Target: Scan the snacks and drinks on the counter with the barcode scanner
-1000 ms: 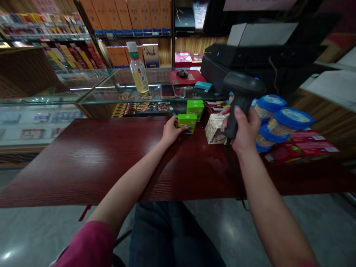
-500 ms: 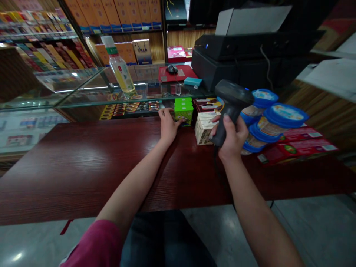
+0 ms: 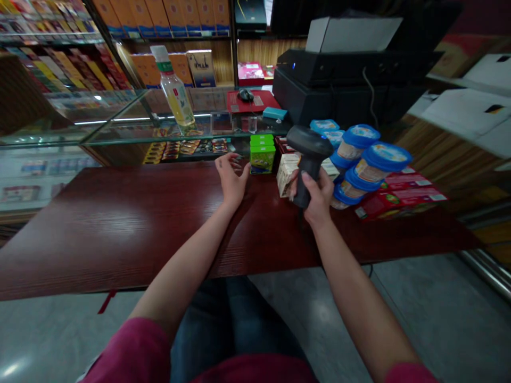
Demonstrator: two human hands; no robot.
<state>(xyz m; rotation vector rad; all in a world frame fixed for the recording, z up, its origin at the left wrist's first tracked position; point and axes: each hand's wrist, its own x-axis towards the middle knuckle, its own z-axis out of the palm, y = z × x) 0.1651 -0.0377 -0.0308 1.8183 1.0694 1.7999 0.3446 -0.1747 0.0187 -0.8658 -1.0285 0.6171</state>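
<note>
My right hand [image 3: 318, 194] is wrapped around the handle of a dark grey barcode scanner [image 3: 307, 149], held upright over the table. Behind it stand cream-coloured boxes [image 3: 286, 175], partly covered by my fingers. To their left is a row of green boxes [image 3: 262, 157]. My left hand [image 3: 232, 178] rests just left of these green boxes, fingers apart and nothing in it; its thumb is close to the nearest box. Dark red boxes [image 3: 282, 144] show between the green and cream ones, mostly hidden.
Blue-lidded tubs [image 3: 365, 165] are stacked right of the scanner, beside red boxes [image 3: 403, 194]. Beyond the brown table [image 3: 120, 223] is a glass counter [image 3: 131, 114] bearing a tall bottle [image 3: 175, 96] and a computer mouse [image 3: 245, 95]. A black machine [image 3: 339, 80] stands at the back right.
My left hand has come off the green boxes and moved slightly left, its fingers now free. My right hand still holds the scanner. The camera view has shifted somewhat.
</note>
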